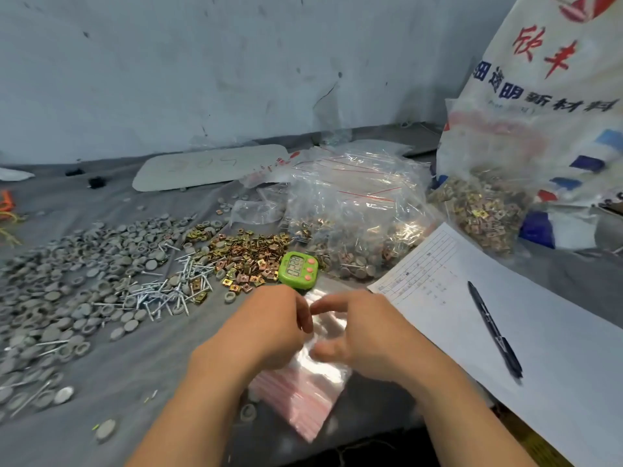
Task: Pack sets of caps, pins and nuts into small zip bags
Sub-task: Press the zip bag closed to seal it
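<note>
Wide-angle, from head height, facing forward and down. Close over left hand (269, 328) and right hand (367, 335); wall (202, 69) far behind.

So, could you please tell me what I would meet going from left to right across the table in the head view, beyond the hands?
Grey caps → silver pins → brass nuts → green timer → clear bag of packed sets → black pen.
</note>
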